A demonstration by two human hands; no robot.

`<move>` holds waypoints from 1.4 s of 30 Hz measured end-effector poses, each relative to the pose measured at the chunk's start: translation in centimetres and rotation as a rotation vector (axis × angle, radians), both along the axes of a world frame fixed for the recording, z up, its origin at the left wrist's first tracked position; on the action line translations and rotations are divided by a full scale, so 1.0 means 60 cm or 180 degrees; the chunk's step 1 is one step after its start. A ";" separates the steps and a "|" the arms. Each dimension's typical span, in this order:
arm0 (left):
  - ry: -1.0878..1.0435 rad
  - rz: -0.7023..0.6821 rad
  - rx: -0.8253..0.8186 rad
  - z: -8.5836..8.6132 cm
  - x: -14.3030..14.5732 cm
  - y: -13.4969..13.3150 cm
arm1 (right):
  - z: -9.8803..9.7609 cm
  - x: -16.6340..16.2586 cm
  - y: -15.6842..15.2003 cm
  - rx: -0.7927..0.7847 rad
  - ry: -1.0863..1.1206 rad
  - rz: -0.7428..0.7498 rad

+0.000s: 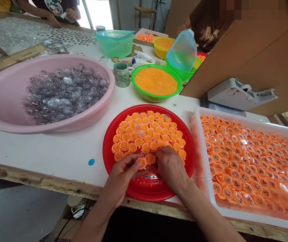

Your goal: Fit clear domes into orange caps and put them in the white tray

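Observation:
A round red tray (pixel 108 134) holds many small orange plastic cups (pixel 147 138) filled with orange bits. Over its near part, my left hand (pixel 123 171) pinches one filled orange cup (pixel 141 163) between thumb and fingers. Right beside that cup is another orange cup (pixel 150 159), which looks emptier. My right hand (pixel 170 164) is at the tray's right side, fingers curled down among the cups. Its fingertips are partly hidden, so what they grip does not show. Loose orange bits lie on the tray's bare near area.
Left stands a pink basin (pixel 5 104) of clear domed covers. Behind the tray are a green bowl (pixel 156 97) of orange bits and a mug (pixel 121 75). A white bin (pixel 211 188) of covered orange cups stands right, below a cardboard panel (pixel 255 57). Two people work across the table.

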State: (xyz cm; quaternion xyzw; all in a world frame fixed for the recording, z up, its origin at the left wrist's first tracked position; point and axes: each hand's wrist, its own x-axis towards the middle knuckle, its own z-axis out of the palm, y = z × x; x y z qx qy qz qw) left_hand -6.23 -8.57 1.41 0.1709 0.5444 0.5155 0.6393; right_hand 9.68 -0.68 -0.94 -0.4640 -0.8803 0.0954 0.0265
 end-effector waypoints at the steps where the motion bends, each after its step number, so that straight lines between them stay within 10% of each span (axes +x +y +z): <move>1: 0.0035 -0.0007 -0.0013 -0.001 0.001 0.000 | -0.002 0.002 0.000 -0.0004 0.0002 -0.0002; 34: 0.0743 -0.0512 0.0154 -0.006 0.006 0.016 | 0.018 0.006 0.002 -0.0174 0.0590 -0.0352; 42: 0.0321 -0.0450 0.0138 0.026 0.018 0.019 | 0.036 0.022 -0.030 -0.0054 0.2639 -0.0599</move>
